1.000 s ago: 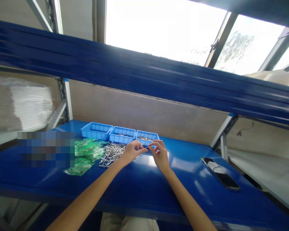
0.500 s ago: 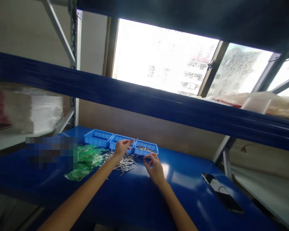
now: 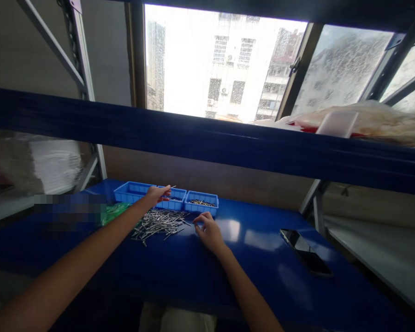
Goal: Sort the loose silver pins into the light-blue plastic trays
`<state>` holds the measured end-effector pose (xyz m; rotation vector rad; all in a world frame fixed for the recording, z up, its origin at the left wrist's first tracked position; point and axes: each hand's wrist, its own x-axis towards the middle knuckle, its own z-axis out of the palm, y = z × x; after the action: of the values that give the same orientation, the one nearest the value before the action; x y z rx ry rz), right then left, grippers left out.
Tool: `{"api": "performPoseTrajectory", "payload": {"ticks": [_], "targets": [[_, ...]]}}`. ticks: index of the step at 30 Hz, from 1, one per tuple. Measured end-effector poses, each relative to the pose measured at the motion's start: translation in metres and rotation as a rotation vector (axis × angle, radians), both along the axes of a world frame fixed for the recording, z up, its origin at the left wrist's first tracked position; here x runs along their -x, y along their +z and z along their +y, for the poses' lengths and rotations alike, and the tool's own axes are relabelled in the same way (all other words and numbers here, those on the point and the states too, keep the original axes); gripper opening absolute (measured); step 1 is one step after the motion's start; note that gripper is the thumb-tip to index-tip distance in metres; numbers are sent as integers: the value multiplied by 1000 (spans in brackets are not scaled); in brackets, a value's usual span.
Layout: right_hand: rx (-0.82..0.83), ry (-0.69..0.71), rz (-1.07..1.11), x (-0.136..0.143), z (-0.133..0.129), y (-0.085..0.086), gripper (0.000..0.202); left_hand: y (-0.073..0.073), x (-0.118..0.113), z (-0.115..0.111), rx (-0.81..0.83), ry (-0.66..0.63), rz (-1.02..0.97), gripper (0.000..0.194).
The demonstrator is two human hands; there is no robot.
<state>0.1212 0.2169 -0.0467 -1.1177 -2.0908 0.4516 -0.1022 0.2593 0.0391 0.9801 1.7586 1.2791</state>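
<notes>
Near the table's middle, the right hand curls beside loose pins – can't tell if it holds one – and a bump could scatter them. Toward the back edge, the left hand pinches one pin; a slip could drop it into the middle bin. No readable writing.

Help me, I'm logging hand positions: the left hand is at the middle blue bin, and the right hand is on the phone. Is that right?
Not quite: the head view shows the right hand beside the metal rods, apart from the phone. The left hand is at the middle blue bin.
</notes>
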Motion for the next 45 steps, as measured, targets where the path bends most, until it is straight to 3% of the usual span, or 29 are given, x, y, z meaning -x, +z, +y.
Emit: {"api": "performPoseTrajectory", "payload": {"ticks": [6,9,12,15,18,20,22,24,28,34,39,42,45], "targets": [[36,15,-32,2,-1,1,14,8,0,-8,28,-65,-33,34],[48,17,-33,3,-2,3,15,12,-5,-26,-101,-140,34,46],[49,7,-35,3,-2,3,17,8,-20,-55,-169,-311,148,52],[35,-40,-35,2,-1,1,17,-11,-38,-88,-220,-410,491,50],[16,-92,-31,3,0,-1,20,-44,-48,-114,-404,-444,933,36],[-19,-118,-48,5,-1,-2,25,-68,-46,-125,-449,-473,1078,32],[-80,-125,-85,8,-2,-3,31,-88,-40,-127,-434,-443,1103,35],[-111,-135,-127,11,-4,-5,38,-101,-33,-123,-402,-291,1078,39],[-41,-177,-197,10,-12,-10,54,-102,-30,-115,-357,-167,1031,41],[115,-205,-337,4,-35,-11,68,-92,-51,-125,-392,-364,1172,35],[109,-150,-459,0,-58,-11,72,-109,-56,-138,-282,-271,1211,50],[106,-141,-490,-1,-67,-11,74,-122,-51,-150,-342,-222,1307,58],[119,-145,-514,-1,-72,-6,75,-125,-46,-162,-378,-210,1354,60]]}}
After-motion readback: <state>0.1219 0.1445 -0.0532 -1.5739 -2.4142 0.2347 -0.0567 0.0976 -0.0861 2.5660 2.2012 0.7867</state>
